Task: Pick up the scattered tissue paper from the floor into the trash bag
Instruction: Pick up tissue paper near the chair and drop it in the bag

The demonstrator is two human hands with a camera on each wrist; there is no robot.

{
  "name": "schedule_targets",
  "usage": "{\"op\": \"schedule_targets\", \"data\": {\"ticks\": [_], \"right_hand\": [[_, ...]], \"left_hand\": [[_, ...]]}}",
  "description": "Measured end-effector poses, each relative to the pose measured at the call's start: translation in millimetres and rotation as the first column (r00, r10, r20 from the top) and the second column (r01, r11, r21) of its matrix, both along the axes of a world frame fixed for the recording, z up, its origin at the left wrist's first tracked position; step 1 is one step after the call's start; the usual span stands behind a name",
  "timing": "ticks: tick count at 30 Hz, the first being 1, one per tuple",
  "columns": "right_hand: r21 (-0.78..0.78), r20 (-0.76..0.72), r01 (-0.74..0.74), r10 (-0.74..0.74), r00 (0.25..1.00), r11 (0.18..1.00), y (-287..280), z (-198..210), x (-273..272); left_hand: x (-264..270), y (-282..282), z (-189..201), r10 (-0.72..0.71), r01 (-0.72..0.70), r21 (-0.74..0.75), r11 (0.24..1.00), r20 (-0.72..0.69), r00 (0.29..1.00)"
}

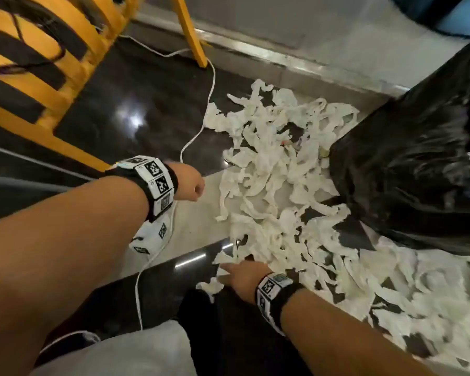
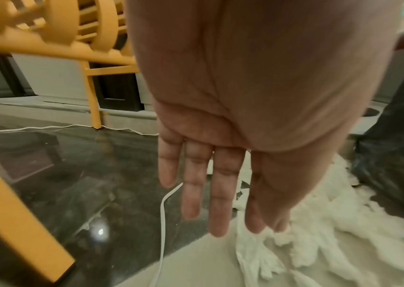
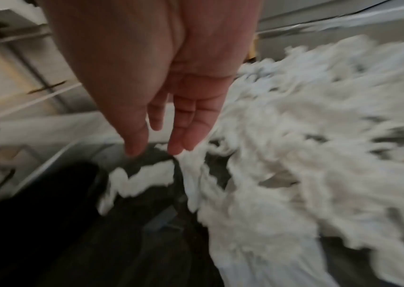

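While trash bag contents hidden, tissue paper beside; both grips wide, empty.

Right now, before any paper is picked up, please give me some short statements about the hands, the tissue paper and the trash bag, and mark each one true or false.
1. The left hand holds a bundle of tissue paper. False: its fingers are straight and it holds nothing.
2. The black trash bag stands at the far right edge of the tissue paper pile. True.
3. The right hand reaches to the near edge of the pile with fingers extended. True.
4. All the tissue paper is already in the bag. False: strips still cover the floor.
5. A thin white cable runs over the floor past the leg of the yellow chair. True.
6. The chair is blue. False: it is yellow.
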State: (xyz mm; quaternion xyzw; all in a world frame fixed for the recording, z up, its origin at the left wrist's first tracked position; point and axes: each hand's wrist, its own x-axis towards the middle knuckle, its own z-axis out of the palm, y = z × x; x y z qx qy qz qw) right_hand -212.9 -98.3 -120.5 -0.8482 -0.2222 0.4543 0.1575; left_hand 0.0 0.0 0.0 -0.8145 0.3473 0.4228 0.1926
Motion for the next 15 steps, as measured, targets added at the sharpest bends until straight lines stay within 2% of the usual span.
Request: {"op": "schedule_targets", "data": {"ticks": [1,2,3,6,7,9,11,13,15], "right_hand": [[-0.025,-0.027,-0.036,0.036,0.999,0.999,10,-18,-2],[-0.050,-0.017,-0.017,0.016,1.000,0.999,16,-28,0],[-0.078,0.011,-0.061,0.063,0.998,0.995,20,-45,2],[-0.030,0.061,-0.119,0.120,0.991,0.992,24,-67,8],[0.004,0.073,-0.086,0.085,0.994,0.996,23,-71,10],[0.068,0.093,0.030,-0.036,0.995,0.997,12,-73,19],[0.089,0.120,0.250,-0.259,0.958,0.964,-3,-71,34],[0.107,0.098,0.439,-0.449,0.888,0.892,-24,-55,48],[0.123,-0.004,0.557,-0.560,0.828,0.822,-45,-34,58]], "left_hand": [[5,-1,-15,-0.009,0.009,0.020,1.000,0.016,1.000],[13,-2,-31,-0.028,0.027,0.024,0.999,0.043,0.999],[19,-3,-46,-0.051,0.049,0.036,0.998,0.053,0.997],[28,-14,-77,-0.179,0.172,0.098,0.980,0.059,0.982],[29,-18,-82,-0.218,0.210,0.112,0.971,0.059,0.974],[29,-28,-90,-0.288,0.281,0.095,0.955,0.070,0.955],[26,-37,-96,-0.339,0.337,0.051,0.940,0.055,0.939],[22,-44,-107,-0.379,0.380,-0.061,0.923,0.028,0.925],[13,-50,-122,-0.388,0.372,-0.228,0.900,-0.027,0.921]]}}
